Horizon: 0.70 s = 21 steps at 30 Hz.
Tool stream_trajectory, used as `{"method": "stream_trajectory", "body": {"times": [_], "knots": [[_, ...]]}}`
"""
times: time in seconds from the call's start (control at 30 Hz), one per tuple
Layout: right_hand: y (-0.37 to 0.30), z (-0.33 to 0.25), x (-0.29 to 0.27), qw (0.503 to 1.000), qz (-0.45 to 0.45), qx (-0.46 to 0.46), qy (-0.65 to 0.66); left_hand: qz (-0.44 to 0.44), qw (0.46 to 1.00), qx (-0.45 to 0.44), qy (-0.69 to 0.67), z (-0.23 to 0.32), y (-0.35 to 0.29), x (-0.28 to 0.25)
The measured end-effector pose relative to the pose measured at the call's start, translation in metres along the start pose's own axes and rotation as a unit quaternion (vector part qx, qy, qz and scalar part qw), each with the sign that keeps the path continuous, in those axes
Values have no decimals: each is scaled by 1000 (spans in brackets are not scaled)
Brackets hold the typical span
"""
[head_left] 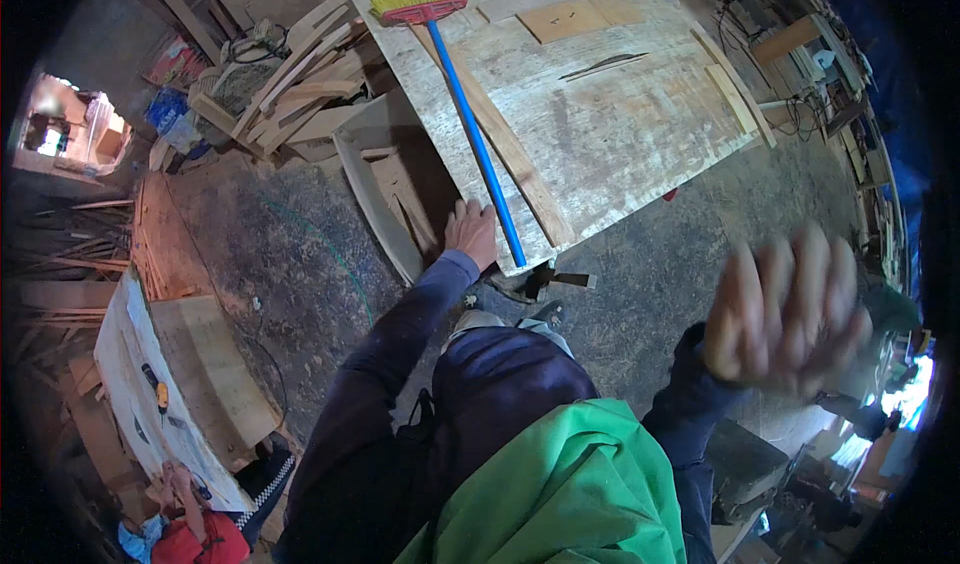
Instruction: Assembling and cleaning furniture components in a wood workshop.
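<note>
My left hand is closed round the left edge of a large, worn plywood tabletop, close to its near corner. Just right of it lies a broom with a blue handle, red head and yellow bristles, its handle end at the near edge. A long wooden strip runs beside the handle. My right hand is raised at the right, away from the tabletop, blurred, its fingers partly bent and apart with nothing visible in them. Below my left hand's edge stands an open wooden box.
Curved wood offcuts are heaped left of the tabletop. At lower left, another person's hands are by a pale panel bearing a yellow-and-black tool. A thin green cord crosses the floor. Flat wood pieces lie across the tabletop.
</note>
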State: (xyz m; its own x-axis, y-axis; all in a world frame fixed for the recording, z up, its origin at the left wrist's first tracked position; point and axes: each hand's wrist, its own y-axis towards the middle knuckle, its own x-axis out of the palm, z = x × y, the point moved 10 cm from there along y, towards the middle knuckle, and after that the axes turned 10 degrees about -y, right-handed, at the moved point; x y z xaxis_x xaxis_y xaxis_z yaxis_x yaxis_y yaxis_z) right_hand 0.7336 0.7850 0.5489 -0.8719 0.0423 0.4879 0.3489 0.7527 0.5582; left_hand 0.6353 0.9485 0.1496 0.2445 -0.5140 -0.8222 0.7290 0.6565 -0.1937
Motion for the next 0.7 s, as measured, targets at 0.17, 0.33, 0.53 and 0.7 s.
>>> {"method": "stream_trajectory", "body": {"times": [0.17,0.33,0.53,0.7], "knots": [[-2,48,-50,964,60,-16,-260,121,959,234,105,67,-32,-81],[9,99,-6,831,-45,-77,-548,71,952,241,174,71,-41,-75],[-62,196,-15,702,-301,40,-645,-272,861,428,-38,122,-86,-85],[-109,170,-194,875,155,318,-331,81,893,438,-60,225,-80,-254]]}}
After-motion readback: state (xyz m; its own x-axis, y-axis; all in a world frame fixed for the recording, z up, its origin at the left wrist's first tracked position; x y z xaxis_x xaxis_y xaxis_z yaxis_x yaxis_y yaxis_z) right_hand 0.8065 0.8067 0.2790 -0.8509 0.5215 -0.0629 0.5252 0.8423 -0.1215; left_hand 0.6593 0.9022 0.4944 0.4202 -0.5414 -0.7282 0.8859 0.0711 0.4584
